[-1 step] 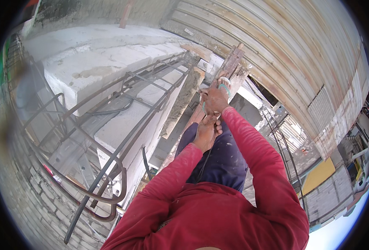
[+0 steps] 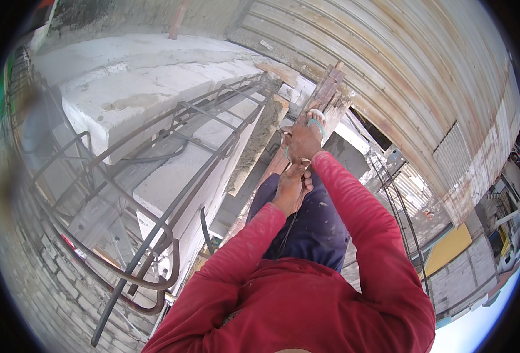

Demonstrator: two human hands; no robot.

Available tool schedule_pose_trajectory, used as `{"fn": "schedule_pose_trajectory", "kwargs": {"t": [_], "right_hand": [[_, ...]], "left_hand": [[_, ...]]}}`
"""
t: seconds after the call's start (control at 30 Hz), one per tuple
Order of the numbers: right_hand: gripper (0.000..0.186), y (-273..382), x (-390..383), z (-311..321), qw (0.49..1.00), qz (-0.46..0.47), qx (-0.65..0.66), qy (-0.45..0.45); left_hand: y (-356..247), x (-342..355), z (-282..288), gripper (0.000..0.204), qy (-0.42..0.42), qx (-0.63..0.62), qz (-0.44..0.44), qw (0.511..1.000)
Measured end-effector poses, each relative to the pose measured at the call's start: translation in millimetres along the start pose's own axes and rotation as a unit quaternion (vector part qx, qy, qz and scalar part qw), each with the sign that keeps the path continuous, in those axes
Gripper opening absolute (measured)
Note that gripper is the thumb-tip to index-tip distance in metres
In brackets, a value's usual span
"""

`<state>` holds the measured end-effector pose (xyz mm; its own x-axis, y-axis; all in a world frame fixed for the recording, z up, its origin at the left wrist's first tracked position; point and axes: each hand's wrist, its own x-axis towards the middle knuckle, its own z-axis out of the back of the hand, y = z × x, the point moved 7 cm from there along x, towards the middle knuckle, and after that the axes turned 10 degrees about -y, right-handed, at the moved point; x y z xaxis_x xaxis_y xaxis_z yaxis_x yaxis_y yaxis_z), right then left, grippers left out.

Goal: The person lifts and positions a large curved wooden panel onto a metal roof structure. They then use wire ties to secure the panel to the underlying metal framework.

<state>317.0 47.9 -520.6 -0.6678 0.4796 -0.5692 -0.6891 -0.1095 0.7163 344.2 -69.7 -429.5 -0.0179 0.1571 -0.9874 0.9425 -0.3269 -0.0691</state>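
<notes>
My two hands are close together above my knees, in front of my dark blue trousers (image 2: 321, 229). My left hand (image 2: 289, 191) is closed in a pinch, with thin dark wire (image 2: 289, 226) trailing down from it toward my lap. Just beyond it my right hand (image 2: 304, 141) is bent inward with its fingers curled; what they grip, if anything, is hidden. A small pale bit shows between the two hands. Past my right hand, a foot in a sandal with teal straps (image 2: 317, 123) rests on a worn wooden plank (image 2: 330, 85).
To the left runs a long rebar cage (image 2: 213, 156) with hooked ends, over white blocks (image 2: 124, 106). A rough mortar-covered board (image 2: 254, 147) lies beside it. Corrugated metal sheeting (image 2: 389, 76) rises at the right. More rebar (image 2: 398, 206) and a yellow panel (image 2: 448, 247) stand lower right.
</notes>
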Motion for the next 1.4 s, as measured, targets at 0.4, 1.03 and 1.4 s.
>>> {"fn": "schedule_pose_trajectory", "kwargs": {"t": [0.4, 1.03, 1.4], "right_hand": [[0.024, -7.7, 65.8, -76.8, 0.991, 0.108, -0.079, -0.018], [0.029, 7.6, 79.4, -47.2, 0.963, -0.021, 0.243, 0.114], [0.035, 32.1, 188.4, 4.9, 0.981, 0.186, 0.044, -0.020]], "left_hand": [[-22.8, 47.6, 9.8, 0.010, 0.002, -0.127, -0.056, 0.990], [-45.4, 93.4, 22.8, 0.025, -0.096, -0.206, -0.105, 0.968], [-76.7, 124.3, 6.2, 0.022, -0.044, -0.319, -0.116, 0.939]]}}
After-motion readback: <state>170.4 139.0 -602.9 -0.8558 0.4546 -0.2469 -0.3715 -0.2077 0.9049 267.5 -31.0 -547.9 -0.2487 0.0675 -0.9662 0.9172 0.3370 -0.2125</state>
